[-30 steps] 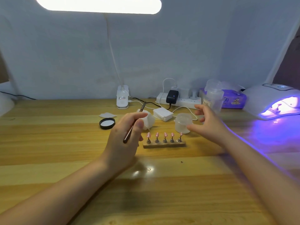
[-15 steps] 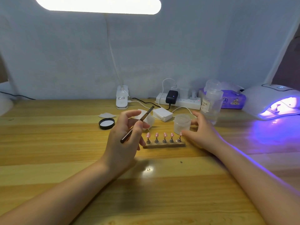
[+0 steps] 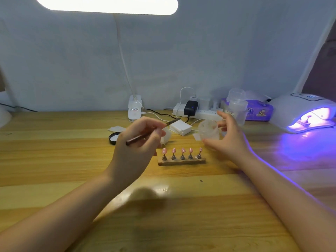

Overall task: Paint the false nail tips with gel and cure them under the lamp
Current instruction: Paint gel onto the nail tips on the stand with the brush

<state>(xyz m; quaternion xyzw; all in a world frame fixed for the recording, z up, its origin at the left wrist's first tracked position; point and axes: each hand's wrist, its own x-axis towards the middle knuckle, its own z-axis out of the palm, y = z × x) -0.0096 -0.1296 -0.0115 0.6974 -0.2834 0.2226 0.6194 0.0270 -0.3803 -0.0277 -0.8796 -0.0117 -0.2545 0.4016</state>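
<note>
Striped wooden table, white backdrop

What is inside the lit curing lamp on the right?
Inside the curing lamp, in the violet glow, stands what looks like another nail stand; the lamp's hood covers the interior further back.

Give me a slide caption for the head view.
Left hand holds a brush beside five pink nail tips; right hand near a jar.
</note>
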